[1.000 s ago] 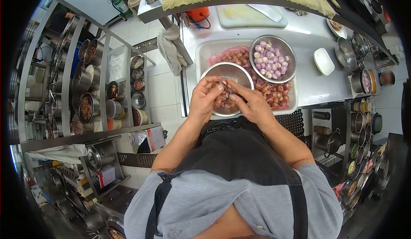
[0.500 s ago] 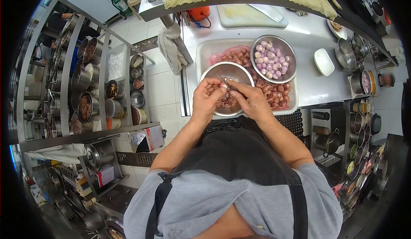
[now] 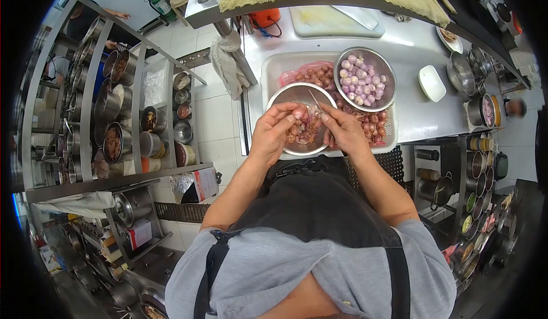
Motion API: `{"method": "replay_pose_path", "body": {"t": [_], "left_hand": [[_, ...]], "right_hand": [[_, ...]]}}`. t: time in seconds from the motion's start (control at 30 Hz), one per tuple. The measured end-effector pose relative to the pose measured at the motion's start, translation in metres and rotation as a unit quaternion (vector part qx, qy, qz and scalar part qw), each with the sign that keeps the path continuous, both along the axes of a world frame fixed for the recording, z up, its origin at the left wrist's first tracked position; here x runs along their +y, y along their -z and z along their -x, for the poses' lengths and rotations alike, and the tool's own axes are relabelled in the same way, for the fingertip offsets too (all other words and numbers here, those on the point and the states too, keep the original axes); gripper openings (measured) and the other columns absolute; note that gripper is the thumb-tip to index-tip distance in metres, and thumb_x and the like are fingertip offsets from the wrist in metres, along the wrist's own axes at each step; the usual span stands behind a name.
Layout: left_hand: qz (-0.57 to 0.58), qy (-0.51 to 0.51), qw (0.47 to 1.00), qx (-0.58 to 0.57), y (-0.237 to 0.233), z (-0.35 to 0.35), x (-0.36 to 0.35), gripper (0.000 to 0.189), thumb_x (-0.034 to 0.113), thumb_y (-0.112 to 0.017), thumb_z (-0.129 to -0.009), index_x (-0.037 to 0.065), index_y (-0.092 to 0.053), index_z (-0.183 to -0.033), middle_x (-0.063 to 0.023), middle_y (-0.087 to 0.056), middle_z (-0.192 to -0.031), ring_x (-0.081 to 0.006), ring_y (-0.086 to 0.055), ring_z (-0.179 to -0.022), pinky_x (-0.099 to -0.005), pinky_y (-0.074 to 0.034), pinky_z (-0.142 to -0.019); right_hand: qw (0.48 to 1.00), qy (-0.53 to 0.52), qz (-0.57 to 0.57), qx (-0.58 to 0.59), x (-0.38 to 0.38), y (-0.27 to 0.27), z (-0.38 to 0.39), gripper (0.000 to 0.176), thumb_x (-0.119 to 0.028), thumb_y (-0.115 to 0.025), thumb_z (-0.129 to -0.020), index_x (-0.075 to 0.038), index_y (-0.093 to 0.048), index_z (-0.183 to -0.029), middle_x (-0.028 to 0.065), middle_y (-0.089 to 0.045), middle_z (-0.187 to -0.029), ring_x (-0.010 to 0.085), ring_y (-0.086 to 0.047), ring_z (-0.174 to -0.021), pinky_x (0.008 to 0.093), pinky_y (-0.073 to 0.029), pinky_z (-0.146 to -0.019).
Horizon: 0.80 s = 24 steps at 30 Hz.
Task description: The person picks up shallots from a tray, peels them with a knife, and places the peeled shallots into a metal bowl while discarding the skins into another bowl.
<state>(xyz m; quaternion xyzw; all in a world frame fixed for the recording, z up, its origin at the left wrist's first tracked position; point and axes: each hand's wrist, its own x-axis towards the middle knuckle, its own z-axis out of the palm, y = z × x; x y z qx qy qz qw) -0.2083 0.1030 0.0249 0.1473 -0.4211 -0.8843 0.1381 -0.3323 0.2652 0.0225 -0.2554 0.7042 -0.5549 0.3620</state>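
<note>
My left hand (image 3: 270, 131) is closed on a small shallot (image 3: 298, 113) between thumb and fingertips. In my right hand (image 3: 347, 130) is a small knife (image 3: 313, 97), its thin blade pointing up and away from me. Both hands are over a steel bowl (image 3: 286, 94) with reddish-brown skins (image 3: 306, 131) inside. Behind it and to the right, unpeeled shallots (image 3: 374, 126) lie in a pale plastic tray (image 3: 269, 67), partly on pink netting (image 3: 288, 78). A steel colander (image 3: 389, 97) of peeled shallots (image 3: 361, 82) rests over the tray's right part.
On the steel table (image 3: 408, 62) are a white cutting board (image 3: 319, 25) with a broad knife (image 3: 354, 16) and a white dish (image 3: 432, 83). A cloth (image 3: 225, 62) hangs from the post at left. A pot rack (image 3: 97, 119) stands further left, with another person behind it.
My hands have moved apart over the bowl. The knife blade has swung away from the shallot and now points upward. Behind the rack, the other person's arm has shifted.
</note>
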Motion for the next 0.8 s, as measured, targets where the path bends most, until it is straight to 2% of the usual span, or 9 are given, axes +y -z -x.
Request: {"method": "replay_pose_path", "body": {"t": [0.13,0.2,0.5,0.6,0.8], "left_hand": [[-0.011,0.001,1.000,-0.018,0.003,0.000,-0.002,0.028,0.005,-0.057,-0.092,-0.002,-0.057,-0.119,-0.0118,-0.063,-0.114,-0.0125,-0.059,-0.098,-0.0241,-0.045,-0.070],[-0.009,-0.008,0.999,-0.041,-0.001,0.000,-0.002,0.031,0.006,-0.058,-0.092,-0.002,-0.057,-0.122,-0.0112,-0.064,-0.112,-0.0109,-0.058,-0.090,-0.0235,-0.044,-0.068],[0.008,-0.014,1.000,-0.027,0.007,0.001,-0.005,0.030,0.005,-0.060,-0.091,-0.003,-0.055,-0.120,-0.0099,-0.065,-0.105,-0.0083,-0.056,-0.074,-0.0213,-0.044,-0.064],[0.017,-0.005,0.999,-0.040,0.007,0.001,-0.006,0.028,0.006,-0.060,-0.091,-0.002,-0.054,-0.118,-0.0099,-0.065,-0.103,-0.0087,-0.057,-0.075,-0.0214,-0.045,-0.064],[0.013,0.005,0.999,-0.034,0.004,-0.001,-0.005,0.031,0.007,-0.058,-0.093,-0.003,-0.054,-0.121,-0.0094,-0.065,-0.101,-0.0089,-0.058,-0.076,-0.0216,-0.046,-0.065]], "right_hand": [[1.000,0.008,0.001,0.026,0.000,-0.012,-0.012,0.039,-0.016,-0.052,-0.096,-0.011,-0.053,-0.135,0.0048,-0.067,-0.081,0.0084,-0.059,-0.051,0.0227,-0.046,-0.045],[0.999,-0.001,0.017,0.036,0.001,-0.015,-0.014,0.038,-0.018,-0.051,-0.097,-0.015,-0.053,-0.135,0.0046,-0.067,-0.080,0.0088,-0.059,-0.050,0.0229,-0.046,-0.045],[0.998,-0.043,0.032,-0.035,0.003,-0.026,-0.021,0.041,-0.019,-0.048,-0.098,-0.002,-0.048,-0.136,0.0059,-0.069,-0.084,0.0092,-0.060,-0.051,0.0230,-0.046,-0.044],[0.998,-0.059,0.025,-0.006,0.002,-0.030,-0.022,0.040,-0.018,-0.046,-0.100,0.000,-0.047,-0.136,0.0080,-0.069,-0.088,0.0098,-0.059,-0.050,0.0207,-0.045,-0.042],[0.997,-0.071,0.016,-0.002,0.003,-0.028,-0.022,0.040,-0.017,-0.046,-0.099,-0.004,-0.047,-0.137,0.0081,-0.070,-0.087,0.0096,-0.059,-0.050,0.0208,-0.045,-0.042]]}}
